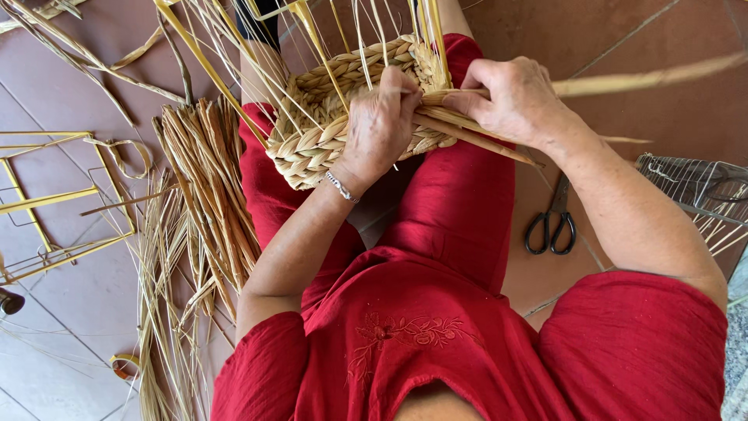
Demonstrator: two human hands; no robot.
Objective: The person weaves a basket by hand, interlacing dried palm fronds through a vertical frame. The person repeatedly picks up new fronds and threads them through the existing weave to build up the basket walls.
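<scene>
A half-made woven basket (pixel 343 117) sits on the person's lap, on the red trousers (pixel 460 210). Its wall is made of fat braids of pale straw, and thin straw stalks (pixel 327 31) stick up out of it.

The left hand (pixel 382 125) lies flat over the front of the basket. Its wrist bends down and the fingers curl shut over the rim, pinching the straw strands (pixel 467 129) right where they meet the braid. A thin bracelet (pixel 341 187) sits on that wrist.

The right hand (pixel 510 97) is just beside it, nearly touching. Its fingers are closed tight on the same straw strands and its knuckles point up. The strands poke out to the right, past the hand. The right arm comes in from the lower right with the elbow bent.

On the tiled floor (pixel 70 312) to the right of the leg lie black scissors (pixel 550 226). Further right is a wire rack (pixel 693 183). On the left side lies a big bundle of straw (pixel 202 179), and beyond it a yellow metal frame (pixel 47 203).
</scene>
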